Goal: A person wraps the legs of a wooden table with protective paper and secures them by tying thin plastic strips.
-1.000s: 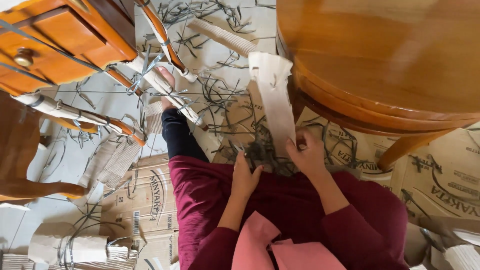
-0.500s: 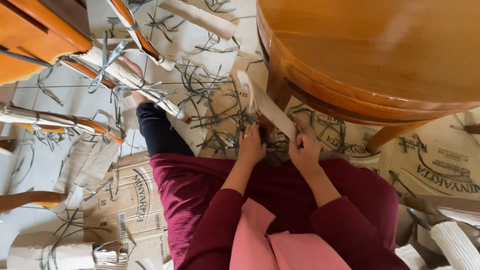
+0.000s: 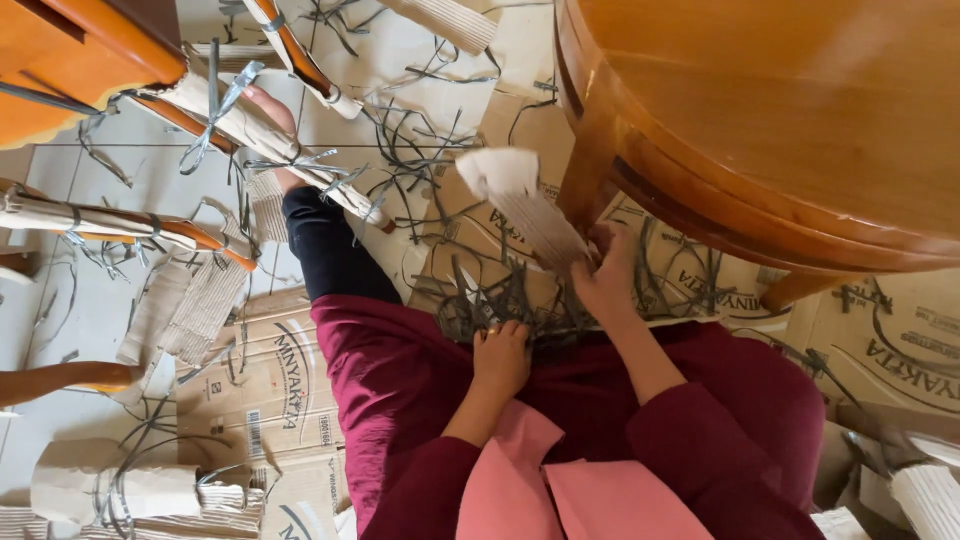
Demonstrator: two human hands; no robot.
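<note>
- Corrugated cardboard wrapping strip point(image 3: 530, 205): lies against the wooden table leg point(image 3: 585, 165), long axis slanting up and away from that leg.
- Right hand point(image 3: 610, 280): nearer, fingers closed on the strip's lower end beside the leg.
- Left hand point(image 3: 500, 360): loosely curled, resting on grey strapping scraps point(image 3: 500, 300), short of the leg.

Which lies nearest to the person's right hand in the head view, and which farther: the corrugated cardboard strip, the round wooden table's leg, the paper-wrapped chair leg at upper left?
From the right hand:
1. Corrugated cardboard strip: held in that hand, rising up and to the left.
2. Round wooden table's leg: just above the hand.
3. Paper-wrapped chair leg: far off at upper left, beyond the person's leg.
</note>
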